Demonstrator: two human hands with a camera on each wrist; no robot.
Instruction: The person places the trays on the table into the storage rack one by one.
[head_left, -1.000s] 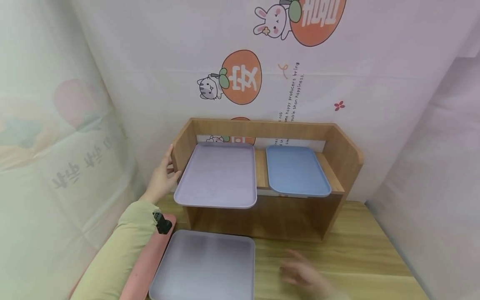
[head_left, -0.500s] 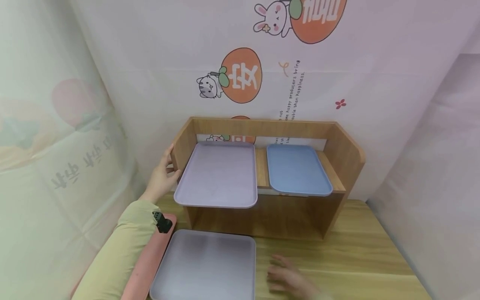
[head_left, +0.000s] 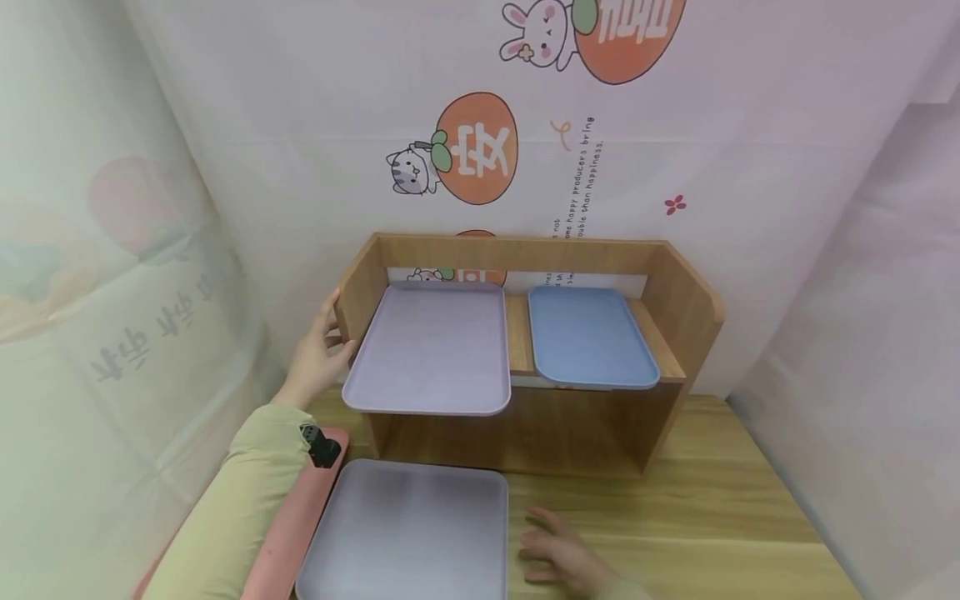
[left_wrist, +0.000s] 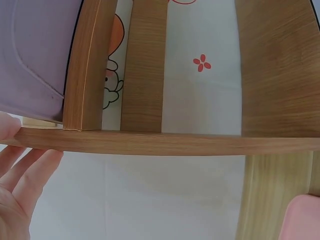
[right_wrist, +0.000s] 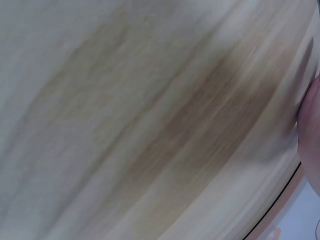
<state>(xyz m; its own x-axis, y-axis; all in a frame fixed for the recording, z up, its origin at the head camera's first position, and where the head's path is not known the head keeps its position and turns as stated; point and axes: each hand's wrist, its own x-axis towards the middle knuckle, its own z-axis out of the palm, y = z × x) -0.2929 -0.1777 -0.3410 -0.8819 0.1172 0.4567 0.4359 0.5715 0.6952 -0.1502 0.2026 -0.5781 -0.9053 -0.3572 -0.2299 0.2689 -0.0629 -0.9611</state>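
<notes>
At the left end of a wooden desk shelf (head_left: 360,300), my left hand (head_left: 318,354) grips the side panel, thumb on the inner face and fingers on the outer. The left wrist view shows the fingers (left_wrist: 32,175) around the panel's front edge. On the shelf's upper board lie a lilac tray (head_left: 431,350) and a smaller blue tray (head_left: 592,337), the lilac one jutting past the front. My right hand (head_left: 558,554) hovers low over the table with fingers spread and holds nothing. Just left of it lies a second lilac tray (head_left: 412,529).
A long pink tray (head_left: 288,533) lies left of the lower lilac tray, partly under my left sleeve. The wood-grain table (head_left: 720,492) extends to the right. Printed white cloth (head_left: 315,125) hangs behind and on both sides. Beneath the shelf's board is a hollow compartment (head_left: 517,433).
My right hand has moved left across the table, closer to the lower lilac tray. The left hand keeps its grip on the shelf, and the trays stay put.
</notes>
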